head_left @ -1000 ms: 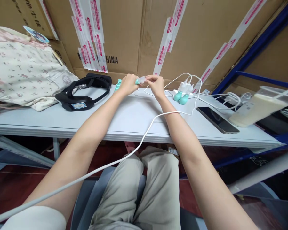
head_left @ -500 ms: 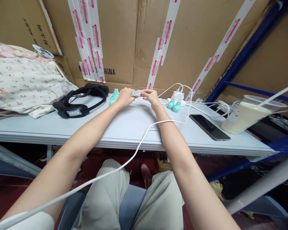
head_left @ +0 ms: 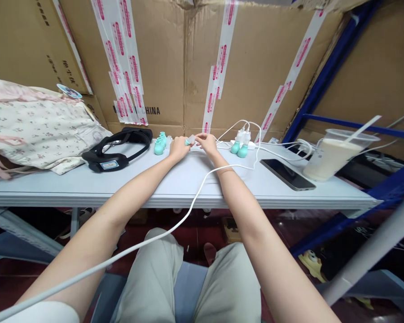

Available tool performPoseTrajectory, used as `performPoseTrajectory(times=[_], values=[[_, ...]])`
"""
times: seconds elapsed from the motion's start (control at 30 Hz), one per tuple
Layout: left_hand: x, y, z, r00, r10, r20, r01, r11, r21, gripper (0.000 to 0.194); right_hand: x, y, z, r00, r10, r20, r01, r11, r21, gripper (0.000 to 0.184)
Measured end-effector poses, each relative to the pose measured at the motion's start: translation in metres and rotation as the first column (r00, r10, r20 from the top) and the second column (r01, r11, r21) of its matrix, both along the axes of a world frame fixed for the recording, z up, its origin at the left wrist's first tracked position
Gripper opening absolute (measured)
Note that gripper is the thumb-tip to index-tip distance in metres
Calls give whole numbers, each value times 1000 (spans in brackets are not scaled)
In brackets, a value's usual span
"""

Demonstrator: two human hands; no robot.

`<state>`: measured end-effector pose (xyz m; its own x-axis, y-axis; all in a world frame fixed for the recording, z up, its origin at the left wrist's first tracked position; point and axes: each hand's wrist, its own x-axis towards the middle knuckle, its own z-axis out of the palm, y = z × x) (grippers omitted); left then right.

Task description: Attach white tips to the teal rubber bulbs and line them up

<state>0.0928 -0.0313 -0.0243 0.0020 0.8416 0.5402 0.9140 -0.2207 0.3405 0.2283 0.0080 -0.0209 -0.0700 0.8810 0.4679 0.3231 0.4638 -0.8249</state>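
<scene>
Over the back of the table, my left hand (head_left: 179,149) is closed around a small teal piece with a clear, translucent end (head_left: 192,138); most of the teal part is hidden in the fingers. From the other side, my right hand (head_left: 207,143) pinches at that translucent end with thumb and fingertips. Just left of my left hand stand several teal bulb-shaped pieces (head_left: 159,147) with narrow necks, grouped together. Two more teal bulbs (head_left: 242,151) sit right of my right hand, by a white charger plug (head_left: 243,136).
A black headset (head_left: 104,162) and a floral bag (head_left: 37,130) occupy the left. On the right are a phone (head_left: 287,174) and a tilted-looking drink cup (head_left: 330,154) with a straw. A white cable (head_left: 170,231) crosses over my arms. Cardboard (head_left: 161,58) walls the back edge.
The camera view has shifted, so the table's things appear slightly moved. Both hands stay together at the small piece, and my right fingers have shifted slightly on its translucent end.
</scene>
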Motion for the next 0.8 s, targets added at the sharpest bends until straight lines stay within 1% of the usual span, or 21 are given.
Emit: performPoseTrajectory(times=[0.13,0.23,0.3,0.43,0.6,0.8], values=[[-4,-4,7,999,51,-6,-51,999,-1,39,-7,-12,0,989,-99,114,85,989,122,16],[-7,-7,8,995,62,-72,-64,998,-22,43,-8,-19,0,977,-107,185,85,989,125,18],[-8,-10,7,991,64,-119,-68,997,-28,43,-9,-22,-1,974,-111,200,88,989,122,17],[-8,-16,9,986,53,-161,-60,998,-37,41,-10,-23,2,974,-153,164,128,980,154,14],[-8,-16,12,985,40,-169,-46,998,-32,43,-9,-19,6,988,-97,118,81,988,130,14],[-8,-13,14,986,57,-158,-57,998,7,43,-9,-19,7,991,-117,64,106,982,154,14]])
